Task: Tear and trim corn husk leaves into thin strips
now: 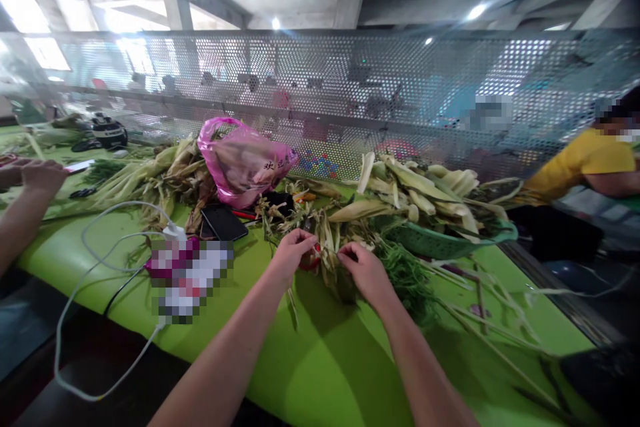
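Observation:
Both my hands are at a bundle of pale corn husks over the green table. My left hand pinches the left side of the bundle, fingers pressed together. On the right side, my right hand has thumb and forefinger closed on a husk edge. Something red shows behind my left fingertips. Dried plant bits lie just behind the bundle, and green feathery stems are beside my right hand.
A green basket heaped with husks stands right. Left are a pink bag, a black phone, a power strip with white cables, and another person's hands. A person in yellow is far right; a perforated screen stands behind.

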Tool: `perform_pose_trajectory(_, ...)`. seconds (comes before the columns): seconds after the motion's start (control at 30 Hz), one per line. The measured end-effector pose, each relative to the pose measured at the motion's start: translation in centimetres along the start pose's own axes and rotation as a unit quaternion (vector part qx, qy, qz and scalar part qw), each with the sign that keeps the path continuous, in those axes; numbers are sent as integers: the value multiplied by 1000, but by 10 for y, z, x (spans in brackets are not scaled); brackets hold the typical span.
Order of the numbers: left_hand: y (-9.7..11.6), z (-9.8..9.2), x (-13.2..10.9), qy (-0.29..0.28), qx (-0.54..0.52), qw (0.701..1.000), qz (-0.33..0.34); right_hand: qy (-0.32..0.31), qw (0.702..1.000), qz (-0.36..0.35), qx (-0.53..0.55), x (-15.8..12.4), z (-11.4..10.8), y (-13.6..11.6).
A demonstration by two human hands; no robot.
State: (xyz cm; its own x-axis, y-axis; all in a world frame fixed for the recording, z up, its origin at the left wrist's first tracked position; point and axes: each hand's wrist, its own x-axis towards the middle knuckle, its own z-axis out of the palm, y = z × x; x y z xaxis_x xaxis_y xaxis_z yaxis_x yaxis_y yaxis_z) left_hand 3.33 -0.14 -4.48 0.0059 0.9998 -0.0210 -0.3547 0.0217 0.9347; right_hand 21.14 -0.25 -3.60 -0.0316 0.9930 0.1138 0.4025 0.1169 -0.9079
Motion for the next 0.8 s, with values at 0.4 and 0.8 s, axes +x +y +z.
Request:
perform_pose_trajectory(0.4, 12, 3, -7, -9, -142, 989, -27, -73, 970, 25, 229, -11, 7, -15)
perform_pose_trajectory(0.8, 11, 2, -3, 19, -64, 998, 11, -8, 997, -47, 55, -8, 9, -17)
